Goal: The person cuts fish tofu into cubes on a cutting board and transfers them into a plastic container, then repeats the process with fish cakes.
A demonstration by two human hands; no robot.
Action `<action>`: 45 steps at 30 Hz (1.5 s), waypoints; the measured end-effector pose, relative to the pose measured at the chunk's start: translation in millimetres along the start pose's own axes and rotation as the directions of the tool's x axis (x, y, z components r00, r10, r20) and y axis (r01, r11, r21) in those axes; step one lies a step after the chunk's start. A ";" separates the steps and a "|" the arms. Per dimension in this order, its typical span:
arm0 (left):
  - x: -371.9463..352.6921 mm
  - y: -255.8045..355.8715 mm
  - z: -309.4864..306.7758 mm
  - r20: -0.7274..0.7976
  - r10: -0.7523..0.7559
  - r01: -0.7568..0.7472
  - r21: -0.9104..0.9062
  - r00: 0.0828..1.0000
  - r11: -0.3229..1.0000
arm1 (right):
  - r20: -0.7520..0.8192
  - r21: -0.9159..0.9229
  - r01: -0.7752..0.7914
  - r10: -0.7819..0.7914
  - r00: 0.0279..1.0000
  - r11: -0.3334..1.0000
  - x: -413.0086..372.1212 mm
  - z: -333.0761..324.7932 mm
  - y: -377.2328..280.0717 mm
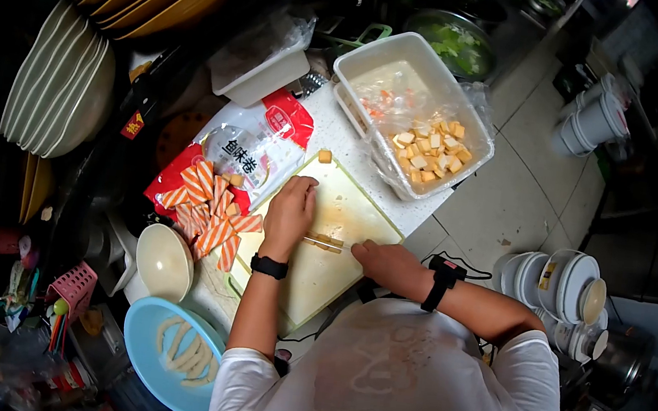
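My right hand (391, 266) is wrapped round the handle of a kitchen knife (324, 243), whose narrow blade shows edge-on across the cutting board (301, 301). Small brown food pieces (323, 239) lie along the blade. To the left, my left hand (291, 207) is on the board with its fingers curled together. Whatever is under those fingers, if anything, is hidden. One tan cube (324, 156) sits at the board's far corner. Beside my left hand are several orange-and-white striped wedges (216, 220) on a red and white food bag (250, 142).
Tan cubes and plastic film are in a white tub (346, 97) beyond the board. A cream bowl (164, 261) and a blue basin (142, 359) with pale strips stand at the left. White buckets (554, 282) are at the right, beside the tiled floor (518, 167).
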State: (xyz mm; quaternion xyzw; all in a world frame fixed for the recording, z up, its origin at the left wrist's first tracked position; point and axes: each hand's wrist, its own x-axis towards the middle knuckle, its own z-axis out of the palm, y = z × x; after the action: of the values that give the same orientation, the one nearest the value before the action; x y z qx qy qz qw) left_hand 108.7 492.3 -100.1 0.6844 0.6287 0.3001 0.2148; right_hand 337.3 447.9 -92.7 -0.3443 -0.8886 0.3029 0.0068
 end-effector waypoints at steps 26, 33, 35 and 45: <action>-6.9 -12.6 -7.1 -0.315 -0.003 -0.070 -0.222 0.949 0.973 | 0.015 0.015 0.000 -0.001 1.000 1.000 16.0 11.9 11.3; -108.5 -1.5 -4.9 -0.122 0.092 -0.085 0.057 0.988 0.995 | -0.026 -0.024 0.016 -0.016 1.000 1.000 12.7 20.7 13.1; -122.1 -6.6 7.4 0.018 0.102 -0.103 0.155 0.995 0.983 | -0.042 -0.025 0.033 -0.034 0.999 0.999 12.3 19.4 14.7; -125.1 -2.5 26.1 0.081 0.063 -0.079 0.213 0.995 0.974 | 0.029 0.141 -0.044 0.040 0.999 0.989 13.1 1.8 16.2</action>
State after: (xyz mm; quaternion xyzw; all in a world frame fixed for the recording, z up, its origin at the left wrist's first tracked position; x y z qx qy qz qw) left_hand 121.0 370.9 -138.4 0.7364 0.6244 0.2120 0.1514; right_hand 336.8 464.4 -105.6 -0.3577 -0.8574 0.3698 0.0131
